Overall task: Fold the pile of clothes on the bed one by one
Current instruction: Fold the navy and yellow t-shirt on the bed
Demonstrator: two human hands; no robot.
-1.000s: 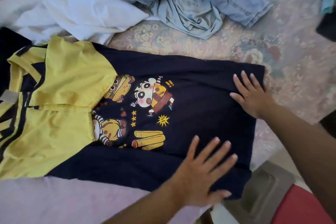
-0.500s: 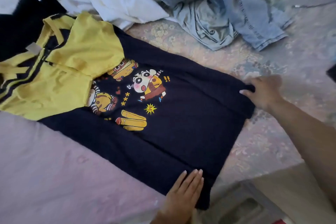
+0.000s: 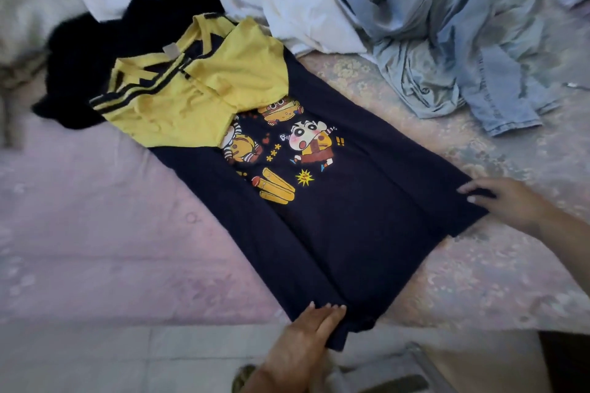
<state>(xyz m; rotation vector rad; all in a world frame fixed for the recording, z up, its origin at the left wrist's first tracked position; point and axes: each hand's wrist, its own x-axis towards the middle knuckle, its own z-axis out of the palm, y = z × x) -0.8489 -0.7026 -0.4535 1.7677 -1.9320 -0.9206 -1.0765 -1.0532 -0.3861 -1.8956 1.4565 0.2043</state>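
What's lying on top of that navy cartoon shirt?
The yellow sleeves are folded over the navy shirt's chest, covering part of the cartoon print. The left hand and right hand hold its hem corners. What the sleeves hide is unseen.

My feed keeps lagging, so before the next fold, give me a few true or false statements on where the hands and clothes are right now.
1. The navy T-shirt lies spread flat on the bed. True.
2. Both yellow sleeves are spread out to the sides. False: the yellow sleeves are folded in over the chest.
3. The left hand is at the shirt's bottom hem. True.
4. The right hand holds the blue denim garment. False: it grips the shirt's hem corner; the denim garment lies untouched behind.
5. A white garment lies beyond the shirt. True.
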